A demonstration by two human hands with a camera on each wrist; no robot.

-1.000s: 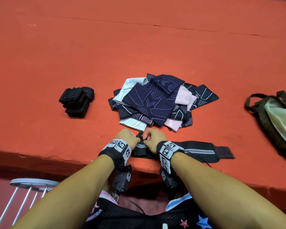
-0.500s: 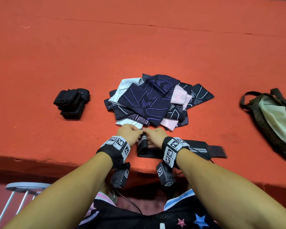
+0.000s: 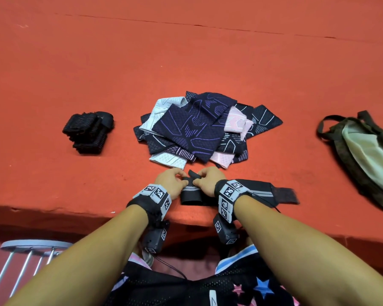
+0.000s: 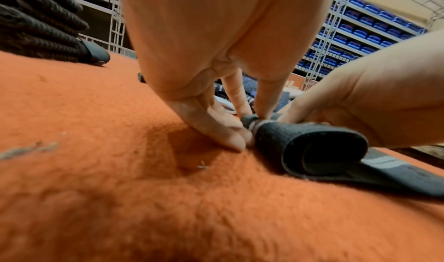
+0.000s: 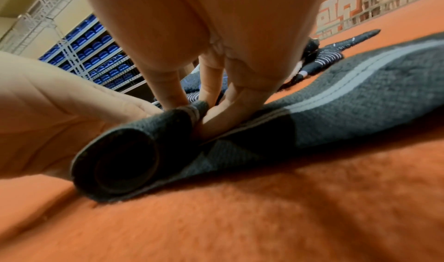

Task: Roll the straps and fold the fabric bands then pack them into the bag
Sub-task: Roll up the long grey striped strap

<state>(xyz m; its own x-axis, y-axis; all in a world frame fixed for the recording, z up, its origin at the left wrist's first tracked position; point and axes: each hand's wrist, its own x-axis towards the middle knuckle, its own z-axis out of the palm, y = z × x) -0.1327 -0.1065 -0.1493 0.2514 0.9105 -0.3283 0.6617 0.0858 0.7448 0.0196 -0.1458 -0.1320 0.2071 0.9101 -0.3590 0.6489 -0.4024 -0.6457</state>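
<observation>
A black strap with a grey stripe (image 3: pixel 261 192) lies along the near edge of the orange surface. Its left end is wound into a small roll (image 3: pixel 190 194). My left hand (image 3: pixel 179 182) and right hand (image 3: pixel 200 181) both pinch the roll's far end from either side. In the left wrist view the roll (image 4: pixel 312 148) shows its open spiral, with the left fingers (image 4: pixel 216 129) pressed to its left side. In the right wrist view the roll (image 5: pixel 125 157) lies under the right fingers (image 5: pixel 228 116), and the flat tail (image 5: pixel 360 95) runs off to the right. Patterned fabric bands (image 3: pixel 197 131) lie heaped just beyond the hands.
A stack of rolled black straps (image 3: pixel 89 131) sits at the left. The dark bag (image 3: pixel 363 155) with a pale lining lies open at the right. The surface edge (image 3: pixel 53 208) drops off just below my wrists. A metal stool (image 3: pixel 31 246) stands below left.
The strap's left end has gone from a pinched tip to a visible roll. The roll has moved right along the strap, and the flat tail is shorter.
</observation>
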